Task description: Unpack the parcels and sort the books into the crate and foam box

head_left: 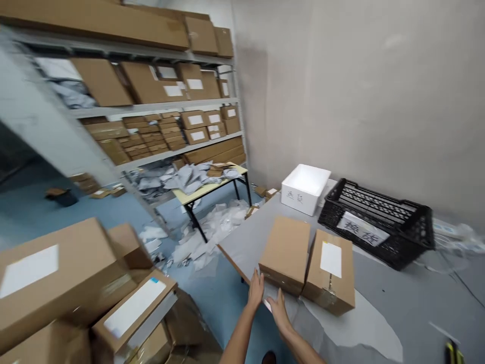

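My left hand (pixel 256 289) is at the front left corner of a plain cardboard box (pixel 288 247), fingers stretched out and seemingly touching it. Just below the box's front face, my right hand (pixel 279 311) has its fingers extended. A small white strip (pixel 268 305) shows beside the right thumb; whether the hand touches it cannot be told. A second cardboard box (pixel 343 265), with a white label (pixel 331 259) and tape on its front, stands immediately right of the first. Both boxes rest on the grey tabletop (pixel 379 296).
Behind the boxes are a white foam box (pixel 306 189) and a black plastic crate (pixel 375 220). Stacked cartons (pixel 56 283) crowd the left foreground. A shelf rack (pixel 151 107) of boxes, a small yellow table (pixel 200 189) and floor litter (pixel 215 232) lie beyond. A black-and-yellow tool (pixel 453 352) sits lower right.
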`<state>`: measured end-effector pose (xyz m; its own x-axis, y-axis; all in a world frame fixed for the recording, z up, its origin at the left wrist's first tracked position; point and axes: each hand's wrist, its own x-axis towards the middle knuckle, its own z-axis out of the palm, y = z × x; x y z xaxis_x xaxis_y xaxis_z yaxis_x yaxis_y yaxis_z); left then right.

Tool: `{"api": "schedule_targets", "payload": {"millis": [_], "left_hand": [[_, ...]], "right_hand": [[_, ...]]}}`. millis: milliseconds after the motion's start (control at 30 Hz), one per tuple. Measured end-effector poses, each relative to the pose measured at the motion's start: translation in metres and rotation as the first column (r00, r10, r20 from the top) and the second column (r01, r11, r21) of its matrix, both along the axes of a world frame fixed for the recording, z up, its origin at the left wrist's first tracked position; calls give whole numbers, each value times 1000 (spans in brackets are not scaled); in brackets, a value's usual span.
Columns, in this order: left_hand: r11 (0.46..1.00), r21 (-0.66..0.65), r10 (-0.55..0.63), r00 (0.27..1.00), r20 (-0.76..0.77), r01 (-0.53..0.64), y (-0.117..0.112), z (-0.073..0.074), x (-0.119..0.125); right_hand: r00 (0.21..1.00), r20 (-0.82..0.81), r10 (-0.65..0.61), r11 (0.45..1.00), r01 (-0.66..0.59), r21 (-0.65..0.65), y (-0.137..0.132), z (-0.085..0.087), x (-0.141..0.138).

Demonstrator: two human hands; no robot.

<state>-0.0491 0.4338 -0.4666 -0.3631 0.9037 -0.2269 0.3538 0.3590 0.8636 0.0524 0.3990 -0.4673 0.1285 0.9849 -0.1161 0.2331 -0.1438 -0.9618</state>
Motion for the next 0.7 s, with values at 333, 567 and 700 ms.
{"api": "schedule_targets", "payload": {"millis": [333,567,700], "left_hand": [[715,472,591,807,-13,-516,-139,136,-102],[215,788,963,260,-73,-577,-320,263,-186],[32,884,996,-64,-70,-466,-408,308,-243]], "right_hand": [[689,-127,713,664,-605,439,-49,186,-125],[324,-64,944,297,-747,594,-138,274,-238],[187,-76,979,198,-820,537,-199,296,-318]]}}
